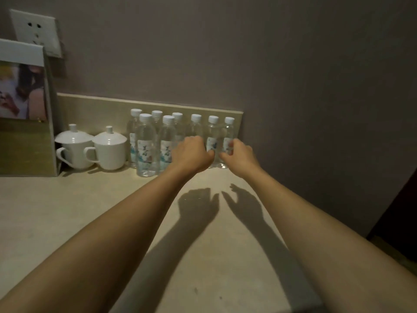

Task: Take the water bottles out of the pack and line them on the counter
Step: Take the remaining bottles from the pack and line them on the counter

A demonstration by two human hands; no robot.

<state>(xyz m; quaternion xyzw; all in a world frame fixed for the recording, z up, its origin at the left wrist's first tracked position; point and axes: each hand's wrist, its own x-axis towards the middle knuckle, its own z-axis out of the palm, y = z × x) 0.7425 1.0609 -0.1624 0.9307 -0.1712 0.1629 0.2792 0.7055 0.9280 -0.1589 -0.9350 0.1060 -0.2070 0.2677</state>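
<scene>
Water bottles (146, 145): eight, upright, white-capped, standing at the back of the table against the backsplash.
Table (67, 211): pale surface carrying everything.
Display stand (24, 109): far left, upright, beside the cups.
Lidded cups (108, 147): two, white, just left of the bottles.
Left hand (191, 152): curled round a bottle hidden behind it.
Right hand (239, 154): fingers pinch the rightmost bottle (228, 141).

Clear plastic water bottles (146, 145) are showing white screw caps and white labels printed with blue and dark marks, two glossy white lidded ceramic cups (110, 148) are gleaming beside them, and the pale beige stone counter (67, 211) is lying under a grey-mauve wall (293, 64).
</scene>
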